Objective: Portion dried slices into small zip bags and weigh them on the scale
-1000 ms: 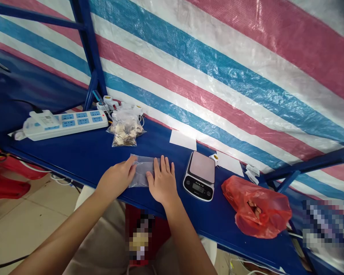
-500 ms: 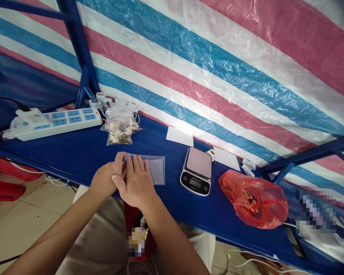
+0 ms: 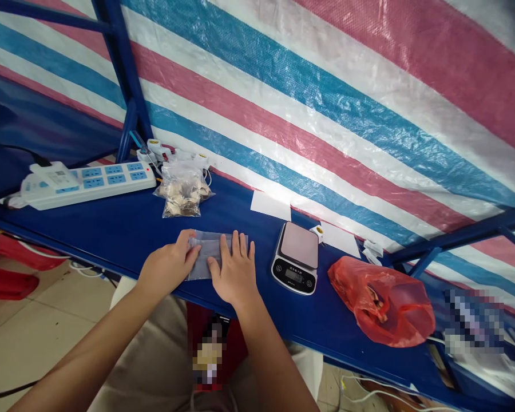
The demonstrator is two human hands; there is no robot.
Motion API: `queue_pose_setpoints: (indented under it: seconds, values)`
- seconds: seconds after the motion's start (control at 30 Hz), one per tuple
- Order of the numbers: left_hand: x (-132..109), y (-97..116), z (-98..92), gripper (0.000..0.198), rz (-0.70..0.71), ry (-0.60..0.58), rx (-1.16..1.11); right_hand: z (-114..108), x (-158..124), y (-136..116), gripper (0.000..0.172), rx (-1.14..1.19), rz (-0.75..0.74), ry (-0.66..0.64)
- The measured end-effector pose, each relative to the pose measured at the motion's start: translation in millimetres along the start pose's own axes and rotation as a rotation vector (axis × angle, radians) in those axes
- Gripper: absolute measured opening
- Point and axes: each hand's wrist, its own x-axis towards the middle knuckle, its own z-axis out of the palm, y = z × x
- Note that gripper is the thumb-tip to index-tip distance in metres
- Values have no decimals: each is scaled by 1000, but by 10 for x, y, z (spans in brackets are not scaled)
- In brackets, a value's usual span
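Note:
A clear, flat plastic bag [image 3: 206, 252] lies on the blue table in front of me. My left hand [image 3: 170, 264] pinches its left edge between thumb and fingers. Flat on the bag's right part rests my right hand [image 3: 235, 266], fingers stretched out and thumb apart. To the right stands a kitchen scale [image 3: 298, 252] with nothing on its plate; its display digits are too small to read. Beyond the bag, filled clear bags [image 3: 183, 197] hold pale, dried-looking pieces that I cannot name for sure.
At the left lies a white power strip [image 3: 90, 186] with blue sockets. A red plastic bag [image 3: 386, 306] with brownish pieces sits at the right. White paper sheets [image 3: 270, 205] lie along the striped tarp [image 3: 257, 120]. Blue frame bars [image 3: 122, 63] rise behind the table.
My right hand has slid rightward across the plastic bag, away from my left hand. The left hand stays at the bag's left edge, its thumb now visible.

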Motion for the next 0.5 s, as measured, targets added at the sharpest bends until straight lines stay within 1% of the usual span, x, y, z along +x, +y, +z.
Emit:
queue_pose_setpoints:
  seconds: [0.07,0.13,0.23,0.3,0.4,0.5]
  values:
    - [-2,-7,5,53,7,17,-4,-7,-43,29,71,34,49,38]
    - [2,-7,4,52,5,23,-14,-2,-178,35,69,107,70,159]
    - [44,34,-5,49,-37,32,-13,32,-557,43,57,247,-11,378]
    - [111,108,-10,48,-60,56,-35,54,-859,109,52,305,-31,457]
    - [283,275,-14,47,-40,128,-153,52,-1238,355,46,343,79,564]
    - [530,425,-27,48,17,223,-226,18,-1465,681,42,312,186,672]
